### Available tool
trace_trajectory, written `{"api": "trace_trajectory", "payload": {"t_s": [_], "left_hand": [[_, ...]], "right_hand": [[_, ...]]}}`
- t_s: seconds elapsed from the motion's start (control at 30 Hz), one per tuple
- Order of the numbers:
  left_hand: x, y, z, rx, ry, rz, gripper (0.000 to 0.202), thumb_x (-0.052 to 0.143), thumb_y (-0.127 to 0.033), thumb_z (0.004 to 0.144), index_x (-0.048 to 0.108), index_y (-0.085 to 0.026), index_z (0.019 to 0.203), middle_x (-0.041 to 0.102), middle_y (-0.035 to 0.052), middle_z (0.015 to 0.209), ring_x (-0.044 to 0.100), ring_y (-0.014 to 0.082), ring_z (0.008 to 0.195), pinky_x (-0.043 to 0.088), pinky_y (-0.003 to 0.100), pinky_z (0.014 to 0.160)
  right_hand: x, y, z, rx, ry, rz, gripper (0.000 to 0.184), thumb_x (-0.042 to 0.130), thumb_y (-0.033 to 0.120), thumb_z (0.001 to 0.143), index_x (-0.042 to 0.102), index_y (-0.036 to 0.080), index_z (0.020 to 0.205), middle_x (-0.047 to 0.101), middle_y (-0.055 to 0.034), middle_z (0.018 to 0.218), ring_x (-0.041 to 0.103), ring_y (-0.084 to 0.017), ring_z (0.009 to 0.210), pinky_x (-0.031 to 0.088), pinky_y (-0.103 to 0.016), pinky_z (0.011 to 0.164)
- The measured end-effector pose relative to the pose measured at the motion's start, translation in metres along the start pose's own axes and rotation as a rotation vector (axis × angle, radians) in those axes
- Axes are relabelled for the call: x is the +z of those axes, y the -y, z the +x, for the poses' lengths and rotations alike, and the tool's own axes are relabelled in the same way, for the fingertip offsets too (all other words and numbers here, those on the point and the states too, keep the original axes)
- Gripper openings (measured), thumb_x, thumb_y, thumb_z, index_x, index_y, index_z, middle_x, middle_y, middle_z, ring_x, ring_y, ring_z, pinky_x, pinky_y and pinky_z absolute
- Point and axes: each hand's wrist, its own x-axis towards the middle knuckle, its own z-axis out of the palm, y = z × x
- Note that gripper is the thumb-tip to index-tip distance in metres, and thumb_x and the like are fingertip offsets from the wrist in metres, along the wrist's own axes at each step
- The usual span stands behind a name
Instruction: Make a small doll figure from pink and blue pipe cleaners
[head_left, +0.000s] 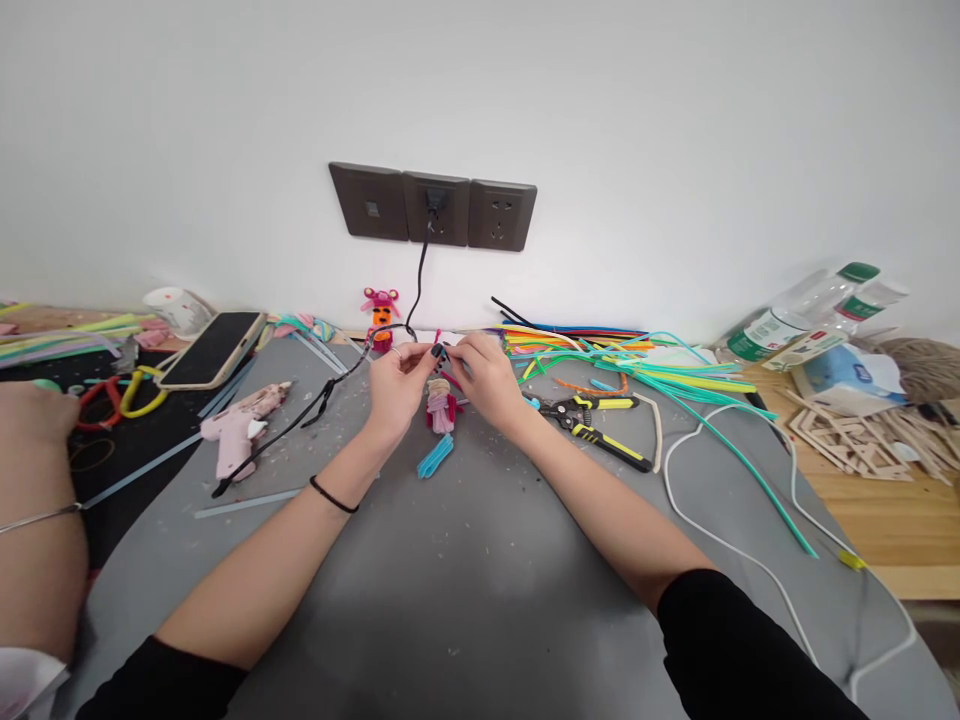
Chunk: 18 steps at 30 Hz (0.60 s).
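My left hand point(399, 385) and my right hand point(484, 378) meet fingertip to fingertip above the middle of the table's far side. Both are closed in a pinch, and whatever is between the fingertips is too small and hidden to name. Just below them lies a small fuzzy bundle point(441, 402) in beige, pink and dark red, partly covered by my fingers. A folded blue pipe-cleaner piece point(435, 456) rests on the grey table point(450, 580) nearer to me. Behind my left hand stands a small pink and orange fuzzy figure point(382, 315).
A pink glue gun point(244, 425) with a black cord lies left; a phone point(214, 350) and scissors point(142, 390) are beyond it. Yellow-black wire strippers point(600, 420), pipe cleaners point(637, 360) and a white cable point(720, 540) lie right. Another person's arm point(37, 520) reaches in at left.
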Motion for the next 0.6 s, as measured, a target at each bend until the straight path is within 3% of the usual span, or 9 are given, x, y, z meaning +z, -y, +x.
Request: {"api": "trace_trajectory", "payload": {"t_s": [0.3, 0.6], "left_hand": [[-0.003, -0.004, 0.01, -0.102, 0.009, -0.185, 0.047, 0.093, -0.048, 0.054, 0.077, -0.014, 0.082, 0.073, 0.0057, 0.074, 0.065, 0.0182, 0.07, 0.052, 0.03, 0.068], [-0.013, -0.015, 0.018, -0.082, 0.01, -0.271, 0.036, 0.083, -0.048, 0.072, 0.074, -0.016, 0.086, 0.072, 0.0049, 0.076, 0.064, 0.0132, 0.067, 0.051, 0.024, 0.065]], "right_hand": [[-0.01, 0.001, 0.003, 0.145, 0.073, -0.012, 0.027, 0.046, 0.018, 0.103, 0.067, 0.017, 0.119, 0.07, -0.0126, 0.11, 0.059, -0.027, 0.104, 0.045, -0.038, 0.091], [-0.011, -0.01, 0.004, 0.194, 0.066, -0.002, 0.03, 0.042, 0.019, 0.106, 0.071, 0.018, 0.111, 0.072, -0.0105, 0.102, 0.059, -0.024, 0.096, 0.044, -0.037, 0.087]]}}
